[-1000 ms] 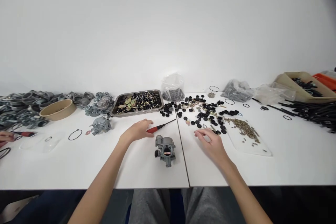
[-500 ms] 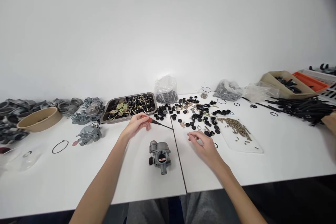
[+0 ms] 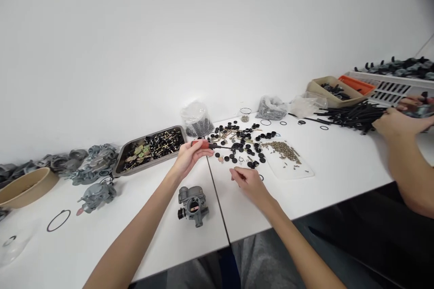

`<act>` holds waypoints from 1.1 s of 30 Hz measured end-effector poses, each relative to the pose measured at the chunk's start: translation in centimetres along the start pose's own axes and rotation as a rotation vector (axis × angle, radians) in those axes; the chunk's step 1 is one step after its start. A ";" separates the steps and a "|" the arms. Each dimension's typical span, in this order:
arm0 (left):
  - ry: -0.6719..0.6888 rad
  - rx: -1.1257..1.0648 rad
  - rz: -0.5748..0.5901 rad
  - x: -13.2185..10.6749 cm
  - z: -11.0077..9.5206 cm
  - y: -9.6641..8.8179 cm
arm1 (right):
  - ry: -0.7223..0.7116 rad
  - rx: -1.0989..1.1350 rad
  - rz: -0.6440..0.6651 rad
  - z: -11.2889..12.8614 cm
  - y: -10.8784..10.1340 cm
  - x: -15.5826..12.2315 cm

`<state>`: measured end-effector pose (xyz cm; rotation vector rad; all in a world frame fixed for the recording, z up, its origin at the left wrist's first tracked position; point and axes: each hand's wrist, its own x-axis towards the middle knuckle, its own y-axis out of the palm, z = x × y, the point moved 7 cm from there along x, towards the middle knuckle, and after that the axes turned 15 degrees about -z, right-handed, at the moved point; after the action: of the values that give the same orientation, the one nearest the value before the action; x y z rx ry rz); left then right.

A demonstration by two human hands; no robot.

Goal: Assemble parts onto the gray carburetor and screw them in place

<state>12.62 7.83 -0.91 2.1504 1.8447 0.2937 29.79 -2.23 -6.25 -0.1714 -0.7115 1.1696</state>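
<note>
My left hand (image 3: 188,159) is closed on the red handle of a screwdriver (image 3: 205,145), whose dark shaft points right toward the loose black round caps (image 3: 239,144). My right hand (image 3: 250,181) is held in a pinch just in front of those caps; whatever its fingertips hold, if anything, is too small to make out. On the white table below and between my hands sits a grey carburetor (image 3: 194,206) with a black knob on its left side and its round bore facing me. Neither hand touches it.
A metal tray (image 3: 149,165) of small parts and a bag of springs (image 3: 196,119) stand behind. Small brass screws (image 3: 283,150) lie on a white sheet. More carburetors (image 3: 98,195) are at left. At right, a co-worker's hand (image 3: 395,124) is by black tubes (image 3: 352,116).
My view has turned right, bringing a co-worker's arms and the white rack into sight. The screwdriver has swung from slanting down to nearly level. My right hand remains pinched.
</note>
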 end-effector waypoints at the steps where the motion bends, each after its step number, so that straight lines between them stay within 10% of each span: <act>1: -0.011 0.020 0.038 0.2 0.2 1.6 | 0.003 -0.001 -0.007 -0.1 -0.1 0.1; 13: -0.075 0.328 0.269 1.3 3.6 12.7 | -0.025 -0.112 0.052 -0.7 1.2 0.0; 33: 0.037 0.499 0.326 1.7 3.5 12.6 | -0.022 -0.198 0.084 -0.7 1.3 -0.1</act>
<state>25.72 7.44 0.18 2.8026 1.7128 -0.0756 29.15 -1.65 -7.45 -0.3581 -0.8465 1.1811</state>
